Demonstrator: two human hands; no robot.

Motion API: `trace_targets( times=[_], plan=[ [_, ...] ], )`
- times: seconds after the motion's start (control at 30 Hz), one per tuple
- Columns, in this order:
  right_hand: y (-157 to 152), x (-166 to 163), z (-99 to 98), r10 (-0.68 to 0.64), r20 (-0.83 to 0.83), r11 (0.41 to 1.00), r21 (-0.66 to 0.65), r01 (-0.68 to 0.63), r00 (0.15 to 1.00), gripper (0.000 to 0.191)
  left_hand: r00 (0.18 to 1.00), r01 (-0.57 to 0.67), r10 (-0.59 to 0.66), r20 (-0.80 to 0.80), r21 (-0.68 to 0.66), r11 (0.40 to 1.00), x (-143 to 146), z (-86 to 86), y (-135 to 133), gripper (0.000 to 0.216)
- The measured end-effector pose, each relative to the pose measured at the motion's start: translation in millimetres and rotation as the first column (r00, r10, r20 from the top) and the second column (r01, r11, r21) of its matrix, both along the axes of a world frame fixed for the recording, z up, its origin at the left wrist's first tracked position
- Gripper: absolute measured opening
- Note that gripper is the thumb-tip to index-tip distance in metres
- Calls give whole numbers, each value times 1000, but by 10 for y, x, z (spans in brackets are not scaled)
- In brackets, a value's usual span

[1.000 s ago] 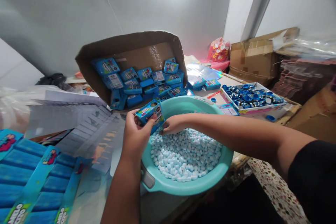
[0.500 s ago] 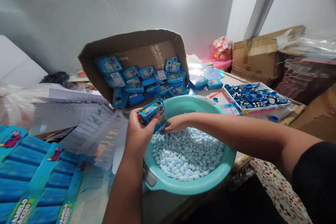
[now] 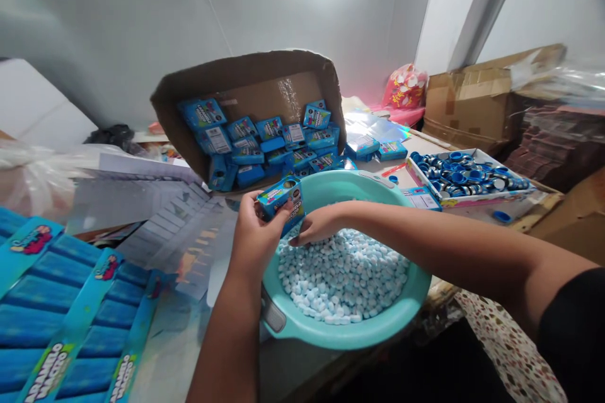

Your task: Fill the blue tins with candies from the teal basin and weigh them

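Observation:
My left hand (image 3: 258, 233) is closed around a small blue candy box (image 3: 282, 199), holding it tilted over the left rim of a turquoise basin (image 3: 347, 334). A round hole shows in the top of this box. Pale blue and white candies (image 3: 350, 274) lie heaped in the basin. My right hand (image 3: 319, 227) reaches into the basin just right of the box. Its fingers are curled together at the edge of the candies; what lies in them, if anything, is hidden.
Behind the basin, a cardboard carton (image 3: 255, 79) on its side holds several blue boxes. A tray (image 3: 472, 198) of blue caps stands to the right. Blue packaging strips (image 3: 78, 321) lie at left, beside plastic sheets (image 3: 165, 220). Larger cartons (image 3: 466, 97) stand at back right.
The whole view has shifted slightly, so things appear a little farther right. Both hands keep nearly the same pose at the box and basin.

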State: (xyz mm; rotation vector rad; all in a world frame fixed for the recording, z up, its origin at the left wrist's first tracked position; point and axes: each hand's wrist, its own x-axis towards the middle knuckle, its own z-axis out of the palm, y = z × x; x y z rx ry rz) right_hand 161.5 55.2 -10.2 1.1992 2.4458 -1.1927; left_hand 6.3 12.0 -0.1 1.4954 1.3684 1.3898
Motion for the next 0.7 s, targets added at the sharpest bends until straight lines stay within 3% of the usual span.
trace_targets(
  times=[0.2, 0.37, 0.7],
  plan=[
    [20, 23, -48, -19, -36, 1000, -26, 18, 999, 46, 997, 30, -30, 76, 7, 1000, 5, -14, 8, 49],
    [-5, 34, -33, -64, -114, 998, -34, 60, 991, 41, 1000, 25, -25, 13, -12, 1000, -8, -33, -5, 51],
    [-15, 30, 88, -51, -84, 994, -102, 42, 995, 46, 998, 45, -46, -52, -19, 999, -23, -33, -1, 50]
  ],
)
